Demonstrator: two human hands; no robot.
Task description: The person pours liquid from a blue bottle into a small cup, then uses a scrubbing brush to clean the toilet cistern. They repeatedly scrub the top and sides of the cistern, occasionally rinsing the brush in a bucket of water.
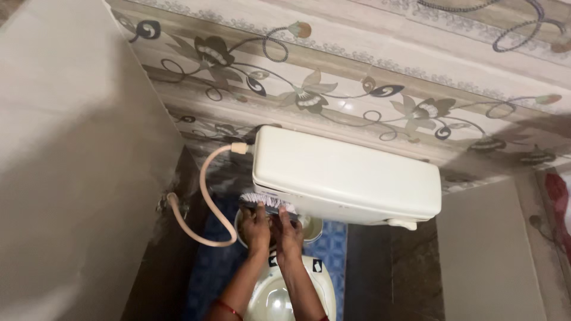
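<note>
Risks first, judged from this frame: cistern [345, 178] is the big mass here, wall-hung, lid just sitting on top. Both hands push a brush [266, 202] up against its lower front-left edge, so a hard shove could lift or shift the lid, or load the mounts. Next, hose [205, 196]: it loops from the cistern's left inlet down to a wall valve [172, 202], close to the left hand [256, 229]; a slipped stroke could snag it and loosen a joint, meaning a leak. Flush lever [404, 224] at the lower right is well apart from the hands, low risk. Brush sits bristles-up, touching the cistern's underside edge; left hand closed on the handle, right hand [289, 232] closed over the same handle just beside it. Arms reach up over the bowl [285, 294], so drips fall on the forearms and seat; wet grip means slip. Room: narrow stall, plain beige wall [71, 148] on the left, floral-pattern tiles [357, 83] behind and above the cistern, dark tiles below, blue patterned floor [333, 244]. Surfaces are glossy with glare spots on the tiles. Left wall corner near the valve looks grimy.
</note>
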